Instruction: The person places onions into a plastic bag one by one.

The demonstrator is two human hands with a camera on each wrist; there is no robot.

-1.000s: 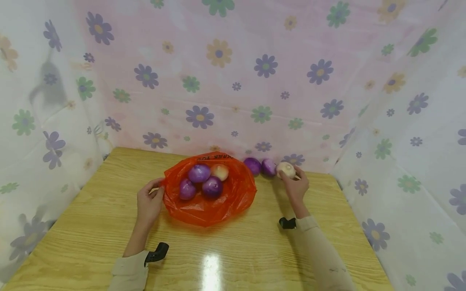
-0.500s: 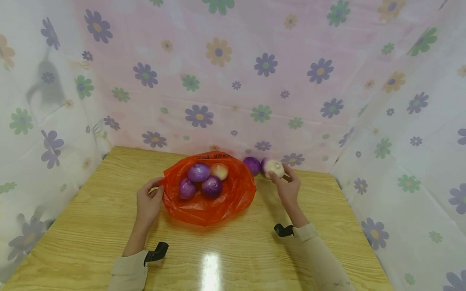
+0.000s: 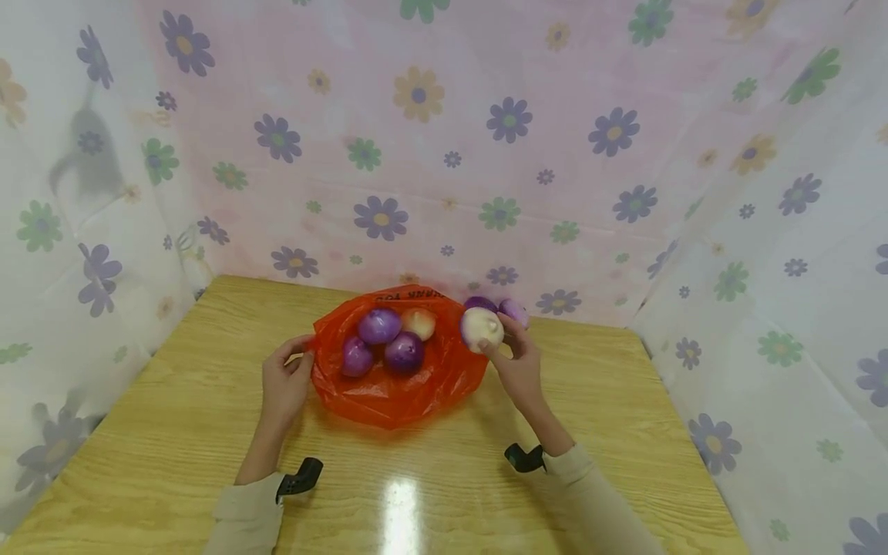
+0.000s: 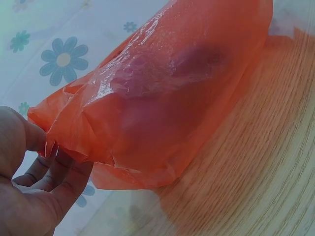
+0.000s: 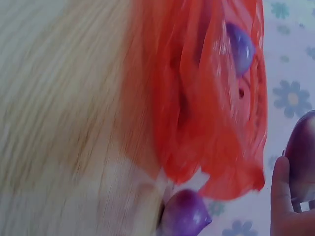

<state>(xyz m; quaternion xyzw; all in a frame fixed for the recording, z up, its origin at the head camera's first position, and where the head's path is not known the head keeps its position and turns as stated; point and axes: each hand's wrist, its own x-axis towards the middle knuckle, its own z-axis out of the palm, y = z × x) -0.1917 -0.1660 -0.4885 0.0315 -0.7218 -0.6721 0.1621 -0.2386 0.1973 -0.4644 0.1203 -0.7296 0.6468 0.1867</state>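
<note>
Onion (image 3: pixel 481 327) sitting in the right hand's (image 3: pixel 519 370) grip, by the right rim of the red bag (image 3: pixel 388 402).
In the head view, the right thumb and fingers are curling round the onion, which is showing its white end and partly covering two purple onions (image 3: pixel 514 311) behind; the left hand (image 3: pixel 286 378) is pinching the bag's left edge, and four other onions (image 3: pixel 405 353) are lying inside. Upside-down black letters (image 3: pixel 409 295) on the far rim are reading "ANK YOU", the rest getting lost in folds. In the left wrist view, thumb and fingers are closing on crumpled plastic, the contents showing only as dim shapes. In the right wrist view, the frame edge is cutting off the hand and its onion; the table (image 5: pixel 59 123) is looking blurred.
</note>
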